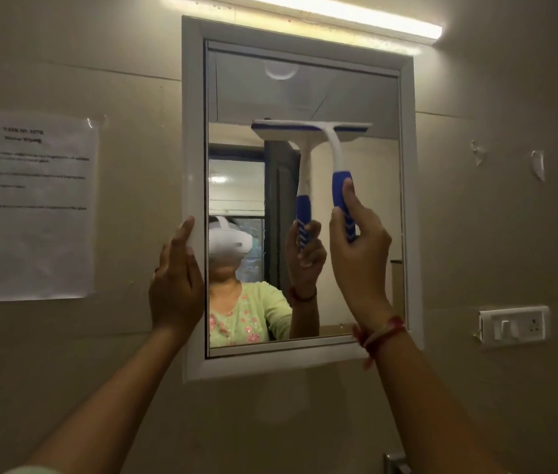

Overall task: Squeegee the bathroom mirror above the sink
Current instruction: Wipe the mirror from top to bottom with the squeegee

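Note:
A white-framed mirror (366, 186) hangs on the beige wall in the middle of the head view. A squeegee (334, 145) with a white neck and blue handle has its blade flat against the glass, about a third of the way down. My right hand (359, 254) grips the blue handle from below, thumb up along it. My left hand (176, 289) presses flat with straight fingers against the mirror's left frame edge (192, 131). The glass reflects the squeegee, my hand and a person with a white headset.
A tube light (339, 15) glows above the mirror. A printed sheet (27, 206) is taped to the wall at left. A white switch plate with socket (513, 325) sits at right. A bit of metal fitting (395, 465) shows at the bottom edge.

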`<state>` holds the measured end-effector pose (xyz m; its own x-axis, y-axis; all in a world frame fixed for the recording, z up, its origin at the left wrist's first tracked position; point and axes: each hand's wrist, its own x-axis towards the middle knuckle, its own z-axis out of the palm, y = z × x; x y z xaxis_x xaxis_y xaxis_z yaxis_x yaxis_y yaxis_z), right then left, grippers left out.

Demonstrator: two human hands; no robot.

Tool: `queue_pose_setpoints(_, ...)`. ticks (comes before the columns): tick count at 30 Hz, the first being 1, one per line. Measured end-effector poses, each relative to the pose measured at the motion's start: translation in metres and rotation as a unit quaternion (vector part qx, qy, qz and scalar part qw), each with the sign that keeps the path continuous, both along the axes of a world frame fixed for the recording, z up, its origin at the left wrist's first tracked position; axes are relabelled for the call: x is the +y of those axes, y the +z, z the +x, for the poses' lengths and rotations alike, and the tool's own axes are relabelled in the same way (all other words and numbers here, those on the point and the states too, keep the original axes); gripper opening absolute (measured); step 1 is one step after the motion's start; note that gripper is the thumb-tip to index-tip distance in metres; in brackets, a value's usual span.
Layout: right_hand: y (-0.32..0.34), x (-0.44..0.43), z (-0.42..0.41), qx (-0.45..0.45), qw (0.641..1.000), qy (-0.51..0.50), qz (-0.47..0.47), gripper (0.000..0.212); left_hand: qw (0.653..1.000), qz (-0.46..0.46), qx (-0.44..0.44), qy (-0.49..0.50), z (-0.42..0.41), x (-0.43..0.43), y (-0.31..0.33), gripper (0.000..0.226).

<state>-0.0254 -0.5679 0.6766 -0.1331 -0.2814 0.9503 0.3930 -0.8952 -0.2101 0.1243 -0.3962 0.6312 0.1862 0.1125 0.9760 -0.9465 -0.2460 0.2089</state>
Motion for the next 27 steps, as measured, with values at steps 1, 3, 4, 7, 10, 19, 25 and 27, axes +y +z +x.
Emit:
queue_pose_setpoints(1, -0.008, -0.001, 0.0, 0.001, 1.0, -0.006, -0.005, 0.049, 1.0, 0.001, 0.004, -0.001, 0.0, 0.0, 0.0, 0.041)
queue_pose_setpoints(3, -0.033, -0.003, -0.001, 0.001, 1.0, -0.009, -0.023, 0.05, 1.0, 0.0, 0.01, 0.0, 0.0, 0.0, 0.0, 0.042)
queue_pose_setpoints(4, -0.046, -0.003, -0.003, 0.005, 0.999, -0.002, -0.032, 0.05, 1.0, -0.002, 0.012, 0.001, 0.0, -0.001, 0.0, 0.043)
queue_pose_setpoints(7, -0.054, -0.006, -0.004, 0.016, 0.999, 0.022, -0.038, 0.049, 1.0, -0.002, 0.026, 0.007, -0.002, -0.002, 0.001, 0.042)
queue_pose_setpoints(10, -0.024, -0.006, -0.002, 0.007, 0.999, 0.025, -0.032, 0.049, 0.999, 0.016, 0.04, 0.019, -0.005, -0.001, 0.002, 0.044)
queue_pose_setpoints(19, -0.082, -0.004, -0.004, 0.034, 0.998, 0.032, -0.038, 0.047, 0.996, 0.041, 0.049, 0.057, -0.011, 0.0, 0.002, 0.044)
queue_pose_setpoints(25, -0.09, 0.0, -0.006, 0.037, 0.998, 0.028, -0.043, 0.048, 0.997, 0.045, 0.045, 0.039, -0.006, 0.001, 0.001, 0.047)
queue_pose_setpoints(27, -0.072, -0.001, -0.001, 0.024, 0.999, 0.024, -0.031, 0.048, 0.997, 0.043, 0.046, 0.036, -0.006, 0.001, 0.0, 0.047)
